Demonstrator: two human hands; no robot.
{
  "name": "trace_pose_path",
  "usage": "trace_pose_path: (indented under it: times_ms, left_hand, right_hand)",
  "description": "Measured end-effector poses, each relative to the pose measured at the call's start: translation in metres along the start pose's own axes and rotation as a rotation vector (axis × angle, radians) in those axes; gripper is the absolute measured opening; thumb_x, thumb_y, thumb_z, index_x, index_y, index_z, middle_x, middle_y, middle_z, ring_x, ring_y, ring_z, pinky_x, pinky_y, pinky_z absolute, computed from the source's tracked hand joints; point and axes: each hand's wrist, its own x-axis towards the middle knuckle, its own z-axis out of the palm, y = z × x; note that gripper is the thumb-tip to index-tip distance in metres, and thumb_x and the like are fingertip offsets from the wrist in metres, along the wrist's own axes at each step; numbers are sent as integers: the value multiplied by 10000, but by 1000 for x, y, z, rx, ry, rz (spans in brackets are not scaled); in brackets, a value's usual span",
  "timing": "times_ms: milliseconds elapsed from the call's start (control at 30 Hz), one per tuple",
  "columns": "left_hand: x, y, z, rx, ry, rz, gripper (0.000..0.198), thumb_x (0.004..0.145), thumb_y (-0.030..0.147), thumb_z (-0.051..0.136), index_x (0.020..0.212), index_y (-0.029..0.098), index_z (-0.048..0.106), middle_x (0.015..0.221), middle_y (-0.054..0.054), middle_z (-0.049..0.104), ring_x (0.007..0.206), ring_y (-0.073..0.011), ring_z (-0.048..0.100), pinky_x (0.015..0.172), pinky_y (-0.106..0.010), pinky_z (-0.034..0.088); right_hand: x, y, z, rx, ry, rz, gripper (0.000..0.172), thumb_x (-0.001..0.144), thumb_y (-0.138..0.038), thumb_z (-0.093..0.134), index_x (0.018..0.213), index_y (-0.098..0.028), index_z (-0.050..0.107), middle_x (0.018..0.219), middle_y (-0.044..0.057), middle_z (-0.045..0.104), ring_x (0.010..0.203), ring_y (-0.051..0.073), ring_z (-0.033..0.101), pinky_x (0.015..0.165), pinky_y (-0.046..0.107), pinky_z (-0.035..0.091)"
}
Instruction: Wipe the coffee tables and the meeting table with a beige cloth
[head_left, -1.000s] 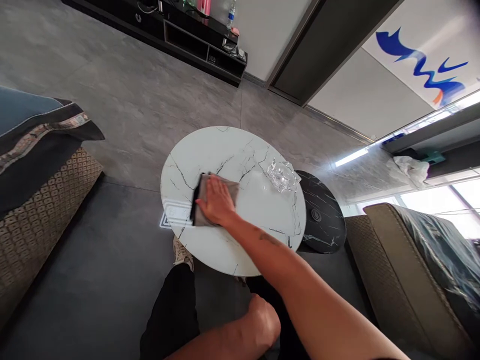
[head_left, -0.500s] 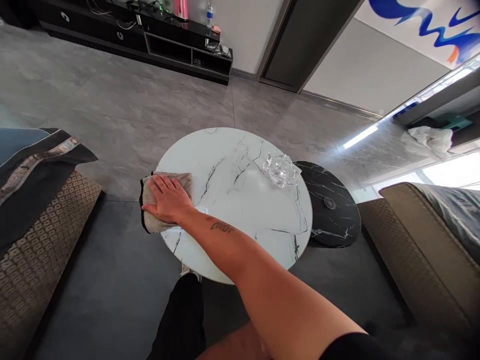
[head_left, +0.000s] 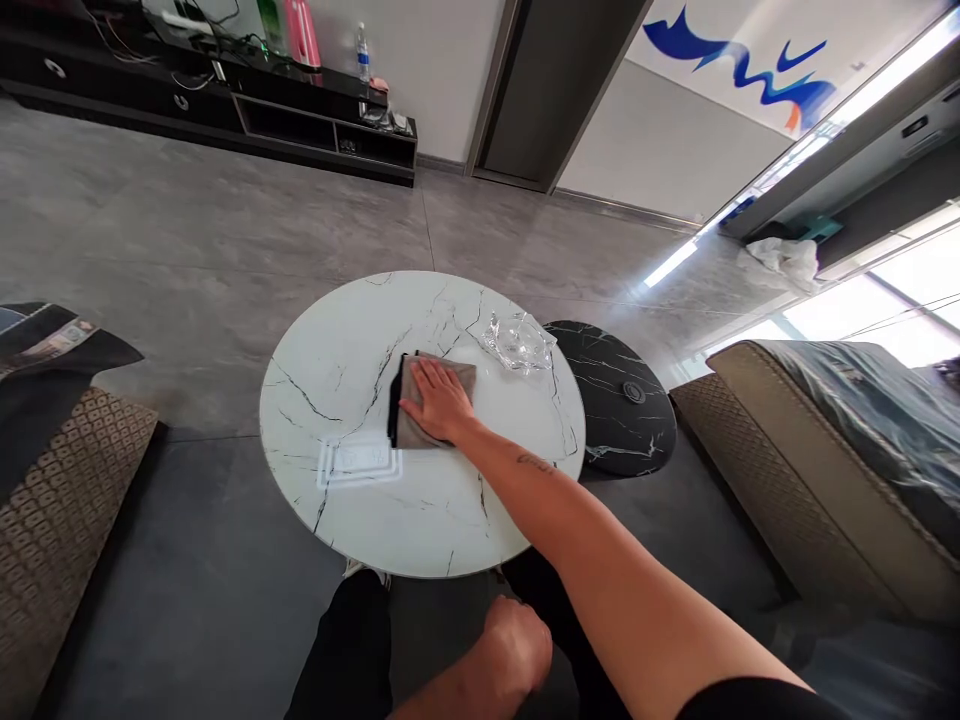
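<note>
My right hand (head_left: 439,400) lies flat, fingers stretched out, on a folded grey-brown cloth (head_left: 461,378) with a dark edge. Under the cloth is the round white marble-patterned table (head_left: 307,390); the cloth rests left of the table's right half, near the middle. Low in the view, my left hand (head_left: 519,640) is curled into a fist near my legs, off the table. Nothing shows in it. Crumpled clear plastic, possibly a dish (head_left: 519,343), sits toward the table's back right, apart from my right hand.
A lower black round table (head_left: 615,430) adjoins on the right, with a small dark disc (head_left: 634,392) on it. Patterned sofas stand left (head_left: 82,490) and right (head_left: 795,480). A black TV cabinet (head_left: 285,160) runs along the back wall.
My right hand and the cloth have moved from the table's left edge toward its middle. My left fist has come into view at the bottom. The camera view has shifted.
</note>
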Motion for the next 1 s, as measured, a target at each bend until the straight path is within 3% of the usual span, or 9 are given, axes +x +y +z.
trace_pose_path:
  times_ms: [167,333,500,667,800,900,1000]
  left_hand:
    - [-9,6,-4,55,-50,-33,499,830,223,867,1307,83,823,1297,-264,811,1266,-433,763,1121,-590,595]
    - [-9,8,-3,95,-75,-29,524,815,214,854,1331,128,816,1318,-241,813,1227,-426,781,1072,-588,621]
    - [-6,9,2,81,-58,-5,425,793,252,836,1215,209,858,1271,-200,840,1187,-427,796,994,-575,640]
    - [-11,12,-4,57,-48,34,407,830,323,833,1217,200,859,1256,-211,839,1211,-425,784,1030,-588,621]
    - [-22,14,-12,102,-44,36,485,852,343,853,1293,144,824,1308,-235,808,1240,-414,757,1066,-570,598]
    - [-28,17,-16,107,-60,71,456,948,367,780,1324,113,816,1349,-252,789,1294,-435,726,1147,-630,542]
    - [-32,19,-19,91,-91,45,473,953,330,782,1363,96,807,1430,-261,760,1377,-441,691,1209,-637,501]
  right_hand:
    - [-58,91,-27,-99,-18,77,891,1118,-672,371,1828,-147,253,1919,107,206,1787,311,144,1458,526,129]
    - [-130,184,-46,-192,9,217,871,1118,-635,346,1821,-126,266,1916,121,220,1781,305,176,1451,517,169]
    - [-175,232,-44,-241,122,387,839,1124,-610,305,1809,-126,293,1904,149,264,1774,308,197,1433,543,201]
    - [-179,234,-31,-239,159,479,848,1113,-635,263,1809,-152,300,1894,156,289,1768,333,199,1410,601,231]
    - [-170,215,-23,-234,172,569,897,1105,-650,209,1801,-91,302,1886,198,286,1765,373,202,1420,613,203]
    - [-153,175,-19,-238,112,562,894,1113,-630,199,1807,-71,270,1900,196,243,1773,374,177,1428,604,205]
    - [-122,108,-10,-250,22,418,868,1129,-589,229,1816,-59,230,1919,167,186,1788,347,121,1449,558,157]
